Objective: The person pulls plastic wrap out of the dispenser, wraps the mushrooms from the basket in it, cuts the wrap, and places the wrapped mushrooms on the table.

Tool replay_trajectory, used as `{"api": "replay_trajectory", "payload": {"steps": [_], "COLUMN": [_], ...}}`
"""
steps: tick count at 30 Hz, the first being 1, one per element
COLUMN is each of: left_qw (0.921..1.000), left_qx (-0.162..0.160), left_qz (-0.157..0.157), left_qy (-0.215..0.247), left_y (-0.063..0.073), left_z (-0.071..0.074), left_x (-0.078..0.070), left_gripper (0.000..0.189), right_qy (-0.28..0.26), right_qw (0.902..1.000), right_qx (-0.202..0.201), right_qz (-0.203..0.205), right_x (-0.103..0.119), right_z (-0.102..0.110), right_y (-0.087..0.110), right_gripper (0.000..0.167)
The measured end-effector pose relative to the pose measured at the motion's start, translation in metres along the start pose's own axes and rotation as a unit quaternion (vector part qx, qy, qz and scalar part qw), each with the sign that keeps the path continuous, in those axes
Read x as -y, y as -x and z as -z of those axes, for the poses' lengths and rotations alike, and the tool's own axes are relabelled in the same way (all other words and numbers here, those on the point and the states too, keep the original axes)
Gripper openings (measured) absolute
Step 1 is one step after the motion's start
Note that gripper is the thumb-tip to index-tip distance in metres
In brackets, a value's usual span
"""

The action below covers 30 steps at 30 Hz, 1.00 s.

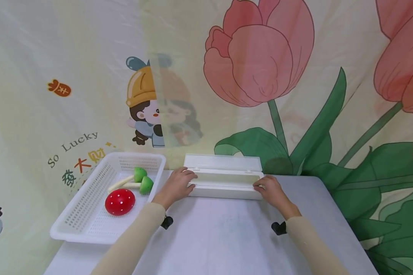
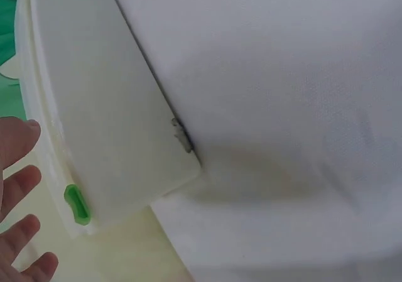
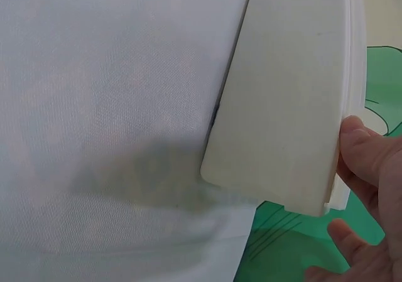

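Note:
A long white box (image 1: 227, 193) with its lid (image 1: 223, 162) raised at the back stands on the table, its long side toward me. At its left end is my left hand (image 1: 179, 183), fingers spread apart beside the rim. The left wrist view shows that hand's fingertips (image 2: 28, 178) near a green clip (image 2: 77, 205) on the box. My right hand (image 1: 271, 191) is at the opposite end. In the right wrist view its thumb (image 3: 355, 131) lies on the rim with a finger behind, pinching the edge, and the other fingers stand away.
To the left, a white perforated basket (image 1: 84, 229) holds a red, white-dotted mushroom cap (image 1: 120, 201) and two green-topped pieces (image 1: 140, 174) with pale stems. A white cloth covers the table (image 1: 220, 240). Behind it hangs a curtain (image 1: 179, 30) printed with tulips and cartoon figures.

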<state>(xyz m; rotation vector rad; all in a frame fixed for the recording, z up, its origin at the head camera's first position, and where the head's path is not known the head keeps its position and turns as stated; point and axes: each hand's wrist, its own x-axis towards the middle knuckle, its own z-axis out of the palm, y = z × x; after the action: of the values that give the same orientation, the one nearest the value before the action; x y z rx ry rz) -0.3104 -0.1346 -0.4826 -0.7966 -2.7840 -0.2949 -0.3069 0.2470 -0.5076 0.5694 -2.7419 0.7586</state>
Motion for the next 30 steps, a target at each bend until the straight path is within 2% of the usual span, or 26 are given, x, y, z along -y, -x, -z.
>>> {"api": "replay_trajectory", "payload": {"steps": [6,12,23,30], "left_qw": [1.0000,1.0000,0.9997,0.9997], "left_qx": [0.000,-0.002,0.007,0.005], "left_qz": [0.003,0.004,0.021,0.022], "left_qy": [-0.001,0.005,0.004,0.009], "left_y": [0.001,0.000,0.001,0.002], "left_z": [-0.009,-0.010,-0.013,-0.011], "left_x": [0.003,0.002,0.005,0.006], "left_gripper": [0.023,0.020,0.019,0.017], "right_qy": [-0.006,0.001,0.042,0.072], "right_qw": [0.9999,0.9999,0.9978,0.9956], "right_qx": [0.001,0.010,0.017,0.004], "right_qz": [-0.010,-0.013,-0.047,-0.060], "right_x": [0.000,-0.001,0.001,0.003], "right_z": [-0.003,-0.002,-0.005,-0.009], "right_y": [-0.002,-0.004,-0.001,0.000], "right_gripper": [0.007,0.008,0.010,0.010]}}
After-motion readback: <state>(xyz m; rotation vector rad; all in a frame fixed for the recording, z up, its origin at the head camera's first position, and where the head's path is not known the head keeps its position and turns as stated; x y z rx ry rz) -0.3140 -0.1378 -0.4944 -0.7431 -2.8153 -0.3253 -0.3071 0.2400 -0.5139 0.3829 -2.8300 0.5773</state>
